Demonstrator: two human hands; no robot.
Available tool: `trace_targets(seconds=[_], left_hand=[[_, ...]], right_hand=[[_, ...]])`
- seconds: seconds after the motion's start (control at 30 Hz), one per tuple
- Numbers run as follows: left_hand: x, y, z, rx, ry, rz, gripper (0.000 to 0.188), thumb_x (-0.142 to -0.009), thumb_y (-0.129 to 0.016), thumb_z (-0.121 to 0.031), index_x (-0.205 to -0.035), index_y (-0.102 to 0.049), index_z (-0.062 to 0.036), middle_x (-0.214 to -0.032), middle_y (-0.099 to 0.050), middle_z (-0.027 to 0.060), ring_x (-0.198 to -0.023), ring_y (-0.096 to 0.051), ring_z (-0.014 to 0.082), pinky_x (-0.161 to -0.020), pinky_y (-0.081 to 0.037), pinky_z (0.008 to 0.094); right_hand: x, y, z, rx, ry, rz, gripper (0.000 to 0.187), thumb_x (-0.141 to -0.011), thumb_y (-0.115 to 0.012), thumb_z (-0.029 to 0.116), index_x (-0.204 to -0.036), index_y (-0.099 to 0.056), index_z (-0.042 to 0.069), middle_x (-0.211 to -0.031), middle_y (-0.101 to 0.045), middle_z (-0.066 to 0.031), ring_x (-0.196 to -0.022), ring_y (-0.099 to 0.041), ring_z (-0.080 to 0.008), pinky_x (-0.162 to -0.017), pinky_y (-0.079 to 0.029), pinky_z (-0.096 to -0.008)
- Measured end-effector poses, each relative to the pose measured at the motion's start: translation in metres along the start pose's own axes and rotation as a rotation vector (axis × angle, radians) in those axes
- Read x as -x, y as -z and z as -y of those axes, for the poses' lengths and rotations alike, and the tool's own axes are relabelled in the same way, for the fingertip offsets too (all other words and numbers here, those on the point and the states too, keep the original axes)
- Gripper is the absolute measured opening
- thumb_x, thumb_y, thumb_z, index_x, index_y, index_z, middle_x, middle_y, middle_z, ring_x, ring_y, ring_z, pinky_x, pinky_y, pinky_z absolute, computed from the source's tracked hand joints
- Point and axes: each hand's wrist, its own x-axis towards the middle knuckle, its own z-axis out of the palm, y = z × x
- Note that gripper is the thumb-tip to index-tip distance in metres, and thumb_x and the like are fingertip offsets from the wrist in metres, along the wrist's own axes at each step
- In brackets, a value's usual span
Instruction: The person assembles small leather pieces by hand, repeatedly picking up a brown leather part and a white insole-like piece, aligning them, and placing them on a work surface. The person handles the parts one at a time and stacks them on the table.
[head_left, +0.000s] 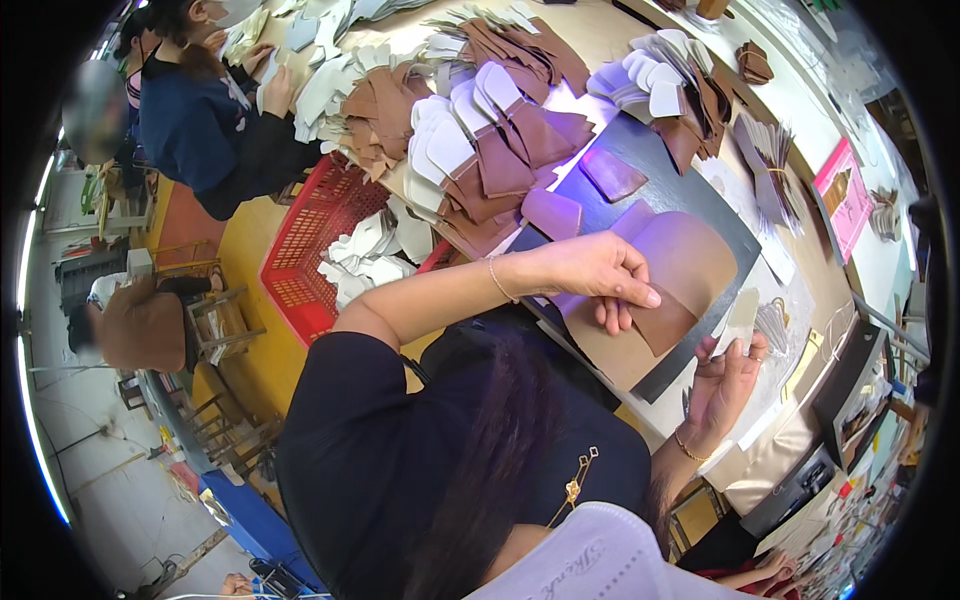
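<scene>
My left hand [612, 278] is closed, thumb and fingertips pinching the edge of a brown leather piece [662, 322]. That piece lies over a larger tan sheet [700, 250] with a rounded end, on a dark board [655, 150]. To the right, my right hand [722, 392] holds up a small pale, thin piece [741, 318] between thumb and fingers. Beyond my left hand, a loose brown piece [552, 213] rests at the board's edge, and another brown piece [612, 174] lies farther up the board under purplish light.
Stacks of brown pieces with white parts [500, 150] crowd the table's left and far side. Another such stack [660, 85] stands beyond the board. A red plastic basket [310, 240] with white pieces is at left. A banded bundle [768, 165] lies right. A co-worker [215, 130] handles pieces far left.
</scene>
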Motion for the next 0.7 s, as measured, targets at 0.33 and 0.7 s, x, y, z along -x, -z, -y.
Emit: trace_targets(seconds=[0.33,0.7], left_hand=[[0.003,0.001,0.005,0.038,-0.048,-0.039,0.026,-0.092,-0.063,-0.025,-0.089,-0.055,0.0001,-0.075,-0.068,0.0169,-0.063,-0.069,0.0188,-0.053,-0.053,0.024],[0.008,-0.003,-0.005,-0.008,0.036,-0.048,0.024,-0.092,-0.062,-0.022,-0.09,-0.055,0.0003,-0.075,-0.068,0.0182,-0.062,-0.069,0.0191,-0.052,-0.053,0.024]], right_hand=[[-0.013,0.0,-0.017,-0.142,-0.03,0.073,0.027,-0.093,-0.06,0.01,-0.114,-0.044,0.015,-0.11,-0.063,-0.0095,-0.098,-0.063,-0.024,-0.082,-0.048,-0.0386],[-0.004,-0.003,-0.003,-0.018,0.126,0.089,0.029,-0.092,-0.06,0.005,-0.115,-0.044,0.012,-0.104,-0.064,-0.0147,-0.091,-0.064,-0.0216,-0.081,-0.051,-0.0338]])
